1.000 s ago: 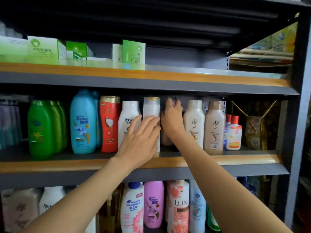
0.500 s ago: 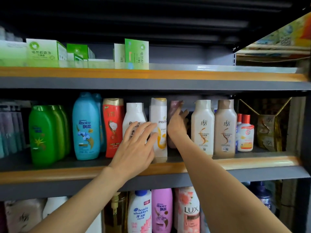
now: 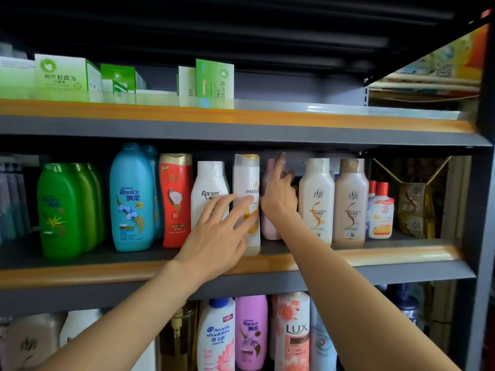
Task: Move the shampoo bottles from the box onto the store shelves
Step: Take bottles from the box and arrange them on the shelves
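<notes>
Store shelving of grey metal with orange-wood front edges fills the view, three levels showing. On the middle shelf (image 3: 375, 257), bottles stand upright in a row along the front.

From the left edge: green plastic bottles (image 3: 60, 210), a tall blue Rejoice bottle (image 3: 131, 199), a red bottle with a gold cap (image 3: 175, 199), a white Raclen bottle (image 3: 209, 191), then a white Pantene shampoo bottle with a gold cap (image 3: 247, 183) near the middle of the shelf's front edge.

The left hand (image 3: 217, 236) reaches in with fingers straight and spread, fingertips resting on the fronts of the Raclen and Pantene bottles, gripping nothing.

Just right of the Pantene bottle, a pale pink bottle (image 3: 269, 226) stands slightly farther back. The right hand (image 3: 280, 196) is against it, index finger pointing up along its top and the other fingers loosely bent beside it; whether it actually grips the bottle cannot be told.

Further right stand a cream bottle (image 3: 317, 199), a tan bottle (image 3: 351, 199), small white bottles with red caps (image 3: 380, 210) and a crumpled gold bag (image 3: 413, 207) at the right end.

Green and white cartons (image 3: 64, 73) sit on the top shelf (image 3: 321, 120). More bottles, including a LUX bottle (image 3: 293, 333), stand on the lowest level.
</notes>
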